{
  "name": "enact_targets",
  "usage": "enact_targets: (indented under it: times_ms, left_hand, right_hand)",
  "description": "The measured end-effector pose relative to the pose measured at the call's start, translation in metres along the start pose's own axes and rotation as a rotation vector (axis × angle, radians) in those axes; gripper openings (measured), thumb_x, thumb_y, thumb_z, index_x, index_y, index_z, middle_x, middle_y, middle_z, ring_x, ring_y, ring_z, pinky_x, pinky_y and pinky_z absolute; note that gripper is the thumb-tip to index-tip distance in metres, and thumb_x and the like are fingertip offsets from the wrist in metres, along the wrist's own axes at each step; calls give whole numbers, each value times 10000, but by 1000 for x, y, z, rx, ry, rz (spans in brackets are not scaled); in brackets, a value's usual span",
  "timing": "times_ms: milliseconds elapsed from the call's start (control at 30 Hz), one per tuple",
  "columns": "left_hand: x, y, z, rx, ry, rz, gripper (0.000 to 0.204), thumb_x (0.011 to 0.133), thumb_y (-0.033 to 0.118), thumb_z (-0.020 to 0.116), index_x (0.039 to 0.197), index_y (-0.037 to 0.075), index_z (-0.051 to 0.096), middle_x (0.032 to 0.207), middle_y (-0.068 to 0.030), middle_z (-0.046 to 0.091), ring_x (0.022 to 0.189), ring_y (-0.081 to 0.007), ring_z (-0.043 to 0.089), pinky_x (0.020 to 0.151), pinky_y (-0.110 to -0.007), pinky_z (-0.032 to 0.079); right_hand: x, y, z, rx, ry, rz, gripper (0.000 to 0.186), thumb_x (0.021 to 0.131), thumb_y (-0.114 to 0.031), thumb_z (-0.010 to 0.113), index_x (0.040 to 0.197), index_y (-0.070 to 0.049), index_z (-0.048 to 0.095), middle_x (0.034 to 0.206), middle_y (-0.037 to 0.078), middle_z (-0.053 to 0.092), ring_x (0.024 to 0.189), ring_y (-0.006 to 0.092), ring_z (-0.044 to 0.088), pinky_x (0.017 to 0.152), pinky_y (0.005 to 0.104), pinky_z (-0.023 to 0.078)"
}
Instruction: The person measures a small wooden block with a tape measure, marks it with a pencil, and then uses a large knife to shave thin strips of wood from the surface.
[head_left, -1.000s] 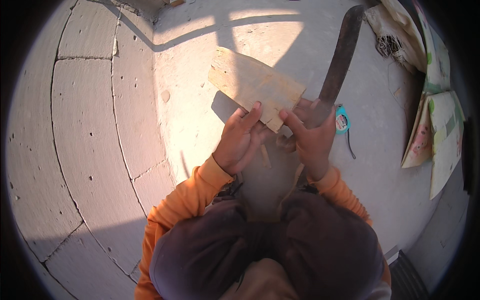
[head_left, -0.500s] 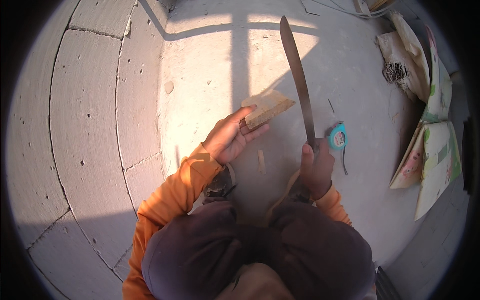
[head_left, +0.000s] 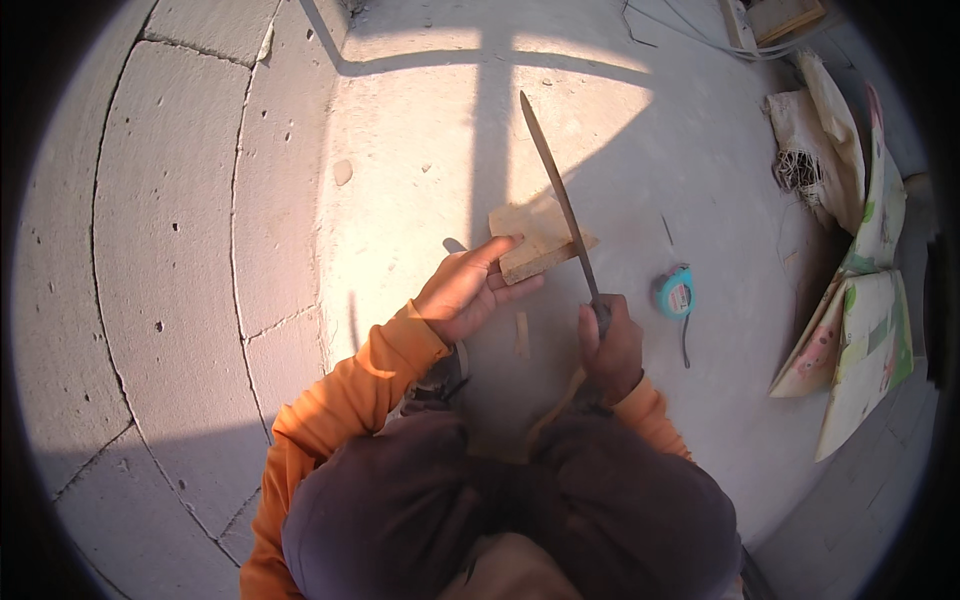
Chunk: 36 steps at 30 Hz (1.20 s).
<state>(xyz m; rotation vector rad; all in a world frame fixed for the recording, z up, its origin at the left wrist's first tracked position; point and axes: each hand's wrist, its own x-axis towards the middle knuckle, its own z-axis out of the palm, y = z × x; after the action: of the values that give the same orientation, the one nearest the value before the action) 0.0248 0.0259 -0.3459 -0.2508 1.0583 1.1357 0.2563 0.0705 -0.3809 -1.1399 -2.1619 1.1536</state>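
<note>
A short, flat piece of pale wood (head_left: 535, 232) is gripped along its left side by my left hand (head_left: 468, 288), thumb on top and fingers beneath. My right hand (head_left: 612, 345) is closed around the dark handle of a machete (head_left: 556, 178). Its long blade points up and to the left, crossing over the right end of the wood; whether the edge touches it I cannot tell. A thin wood sliver (head_left: 522, 335) lies on the floor below the piece.
On the floor to the right of my right hand lies a turquoise tape measure (head_left: 674, 293). Farther right are a frayed woven sack (head_left: 803, 140) and a folded printed sheet (head_left: 862, 350). A block wall (head_left: 180, 230) runs along the left.
My right hand has swung the machete left and lowered it, so the blade now crosses the wood's right end. My left hand still holds the wood in nearly the same place.
</note>
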Motion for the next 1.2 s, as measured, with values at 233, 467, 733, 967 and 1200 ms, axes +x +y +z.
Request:
enact_targets:
  times_ms: [233,467,733,967,1200]
  left_hand:
    - [-16,-12,-3,10,-13,-94,492,1052,270,582,1423,-25,449,1371,-105,591,1241,-203,598,1065,-395,520]
    - [-23,11,-6,404,141,-107,505,1040,391,594,1300,-41,567,1102,-100,654,958,-182,681,840,-359,583]
    - [-33,24,10,1428,209,1143,296,987,170,653,1208,-9,573,910,-135,645,838,-316,667,759,-395,536]
    - [-4,26,28,1677,312,1021,200,932,95,644,1044,-18,524,889,-269,629,859,-484,632,746,-503,528]
    - [-2,26,26,1665,323,1003,154,916,67,635,970,-26,525,864,-286,646,833,-498,646,701,-523,522]
  right_hand:
    - [-25,11,-2,-41,-22,-9,221,963,-186,688,1019,6,594,710,173,655,608,370,683,543,420,531]
    - [-10,-11,-3,-6,-65,46,197,969,-159,678,1025,6,586,706,178,655,613,372,687,549,410,527]
    - [39,-42,4,57,-47,58,192,988,-130,658,1015,26,550,695,207,638,614,391,679,523,407,503]
    - [57,-46,5,91,-31,8,212,993,-149,655,984,16,523,672,213,623,604,428,644,511,432,482]
    - [51,-47,1,65,59,-56,212,986,-155,669,997,13,539,678,199,633,604,407,659,509,414,493]
